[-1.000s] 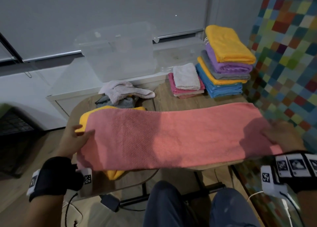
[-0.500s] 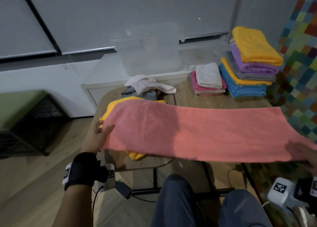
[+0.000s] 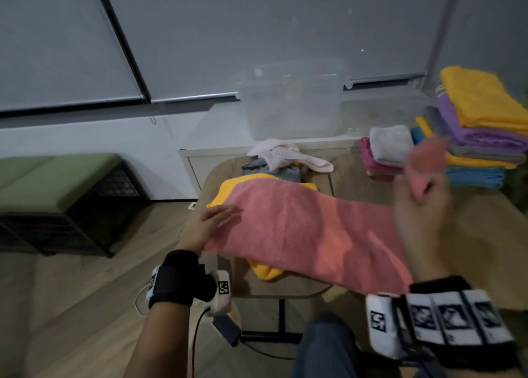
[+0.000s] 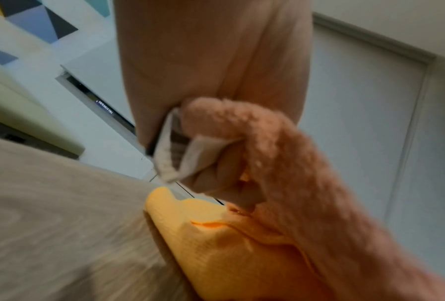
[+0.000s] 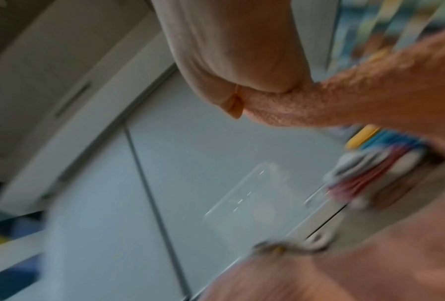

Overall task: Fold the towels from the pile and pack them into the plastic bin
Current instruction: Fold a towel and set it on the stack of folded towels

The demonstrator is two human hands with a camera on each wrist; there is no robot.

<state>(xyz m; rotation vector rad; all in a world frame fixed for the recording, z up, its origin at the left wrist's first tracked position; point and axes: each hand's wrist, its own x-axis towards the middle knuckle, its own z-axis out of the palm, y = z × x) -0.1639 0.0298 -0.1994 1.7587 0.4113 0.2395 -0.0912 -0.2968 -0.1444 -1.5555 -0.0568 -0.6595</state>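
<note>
A salmon-pink towel (image 3: pixel 300 229) lies lengthwise across the wooden table (image 3: pixel 485 235), on top of a yellow towel (image 3: pixel 228 187). My left hand (image 3: pixel 213 222) holds its left end; in the left wrist view the fingers curl round the pink towel's corner (image 4: pixel 280 142) and its label, above the yellow towel (image 4: pixel 216 244). My right hand (image 3: pixel 423 203) grips the right end and holds it raised off the table, blurred; the pink towel (image 5: pixel 358 95) is pinched under the thumb. The clear plastic bin (image 3: pixel 291 100) stands behind on a white cabinet. A pile of unfolded towels (image 3: pixel 285 160) lies before it.
Folded towels stand in a tall stack (image 3: pixel 483 126) and a small stack (image 3: pixel 383 155) at the table's back right. A green-cushioned black crate bench (image 3: pixel 57 183) is on the floor at left. My knees (image 3: pixel 328 346) and a cable are below the table's near edge.
My right hand has lifted the towel's right end off the table and swung it up and leftward. The left hand stays at the left end. The head view has turned left.
</note>
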